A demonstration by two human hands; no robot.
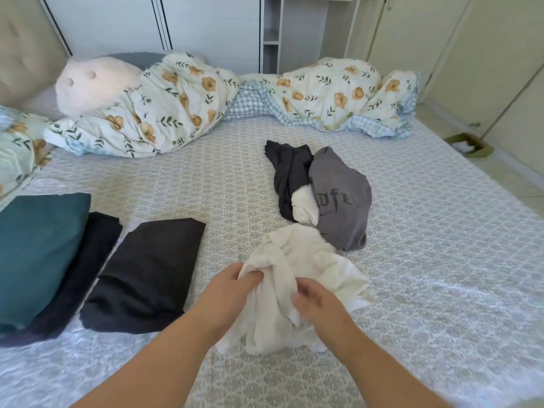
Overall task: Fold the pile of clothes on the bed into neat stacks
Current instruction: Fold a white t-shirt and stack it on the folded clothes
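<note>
A crumpled white garment (309, 260) lies on the patterned bed sheet (441, 245) in front of me. My left hand (232, 287) grips its near left edge, fingers curled into the cloth. My right hand (318, 304) pinches a fold of the same garment on the right. Behind it sits a small unfolded pile: a grey top with black lettering (344, 198), a dark garment (290, 172) and a bit of white cloth (304, 206). At the left lie folded items: a dark one (147, 275), another dark one (85, 275) and a teal one (38, 254).
A rolled floral duvet (182, 107) runs across the far side of the bed, with a pale plush pillow (94, 86) on its left end. The bed's right edge meets a tiled floor by cream wardrobe doors (485, 54).
</note>
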